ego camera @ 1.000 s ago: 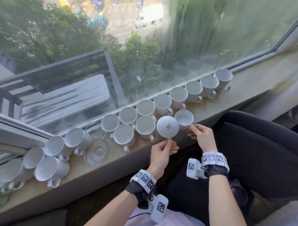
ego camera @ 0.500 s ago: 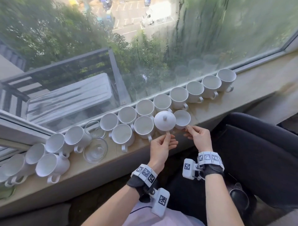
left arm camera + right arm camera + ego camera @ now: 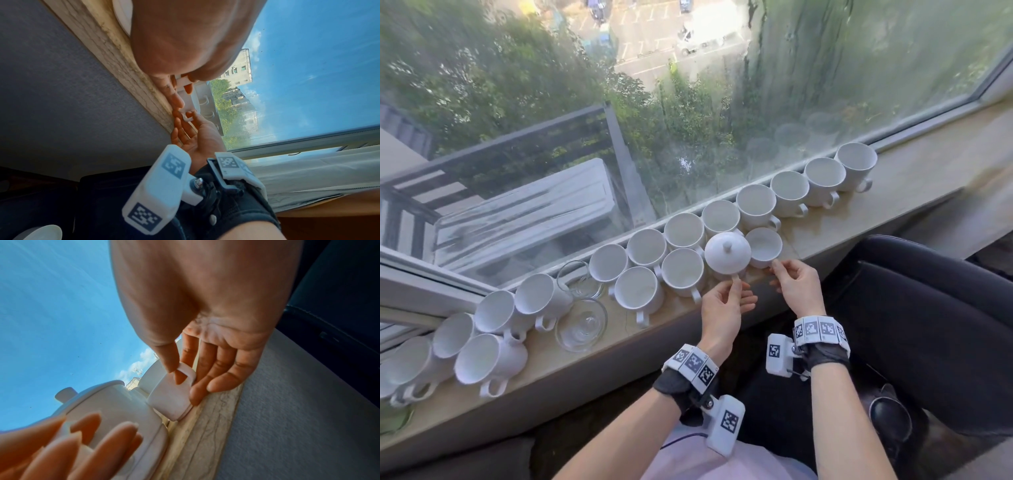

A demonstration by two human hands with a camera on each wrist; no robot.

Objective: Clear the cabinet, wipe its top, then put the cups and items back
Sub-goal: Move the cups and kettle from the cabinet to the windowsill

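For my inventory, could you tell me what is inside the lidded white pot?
Only the knobbed lid shows on the lidded white pot, whose handle the left hand pinches; its inside is covered.

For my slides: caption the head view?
Left hand holds white lidded ceramic pot, right hand white ceramic cup.

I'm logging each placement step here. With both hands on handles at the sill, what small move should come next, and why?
Probably release both handles. The lidded pot and the small cup appear to sit on the sill in the front row, with the left hand and right hand pinching their handles.
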